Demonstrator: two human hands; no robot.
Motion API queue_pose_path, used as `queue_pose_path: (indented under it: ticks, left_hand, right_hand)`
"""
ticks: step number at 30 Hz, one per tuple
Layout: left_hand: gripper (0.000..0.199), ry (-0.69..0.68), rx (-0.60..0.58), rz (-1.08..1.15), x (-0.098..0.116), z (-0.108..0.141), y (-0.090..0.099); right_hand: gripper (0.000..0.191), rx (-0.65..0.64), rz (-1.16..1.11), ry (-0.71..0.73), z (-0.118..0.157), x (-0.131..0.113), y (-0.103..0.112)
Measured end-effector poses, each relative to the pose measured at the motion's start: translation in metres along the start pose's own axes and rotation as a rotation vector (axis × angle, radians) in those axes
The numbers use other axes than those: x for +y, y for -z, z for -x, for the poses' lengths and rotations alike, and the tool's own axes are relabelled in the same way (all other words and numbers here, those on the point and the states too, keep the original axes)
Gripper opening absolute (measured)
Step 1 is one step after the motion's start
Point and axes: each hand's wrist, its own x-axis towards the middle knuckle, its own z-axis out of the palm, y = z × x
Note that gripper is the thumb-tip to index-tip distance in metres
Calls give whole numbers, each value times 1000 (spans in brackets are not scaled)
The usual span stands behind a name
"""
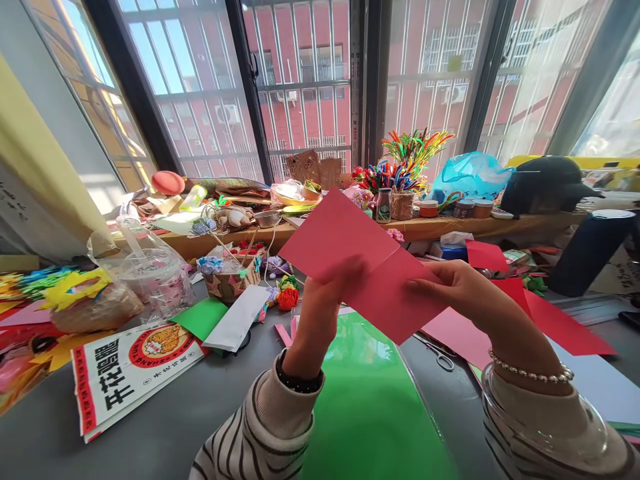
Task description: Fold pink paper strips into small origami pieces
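Note:
Both my hands hold up a sheet of red paper [334,233] with a crease line across it, tilted like a diamond above the table. My left hand [327,303] grips it from beneath, its fingers partly blurred and partly hidden by the paper. At the right corner, my right hand [450,287] pinches the sheet between thumb and fingers. Below the paper lies a glossy green sheet pack [370,407]. A pair of scissors [443,359] rests beside it, partly under pink paper [463,337].
On the left lie a printed paper bag [145,363], folded green card [203,317] and a plastic cup [155,273] in a clear bag. More red paper [565,320] and a dark tumbler [590,253] are at right. Craft supplies crowd the windowsill [430,230].

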Motion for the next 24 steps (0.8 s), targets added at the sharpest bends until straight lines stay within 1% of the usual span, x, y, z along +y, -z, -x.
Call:
queue_pose_path:
  ticks: [3,6,10,17,20,24]
  left_hand:
    - [24,-45,3,-1,-1,2,-2]
    - [20,-101,35,25,-5,2,-3]
    - [16,-132,94,56,-8,2,-3]
    - [11,-210,146,26,-5,6,-5]
    - [14,-190,136,41,-4,6,-6]
    - [14,-108,51,50,-4,7,-6]
  right_hand:
    - [17,-8,-11,0,1,-1,-2]
    - [17,-10,-62,-10,2,-3,-6]
    - [17,36,-110,-29,1,-3,-12]
    - [25,-23,-177,-71,-2,-5,-18]
    - [26,-22,-164,-73,-3,-4,-17]
    - [27,-26,-85,-81,-2,-2,-12]
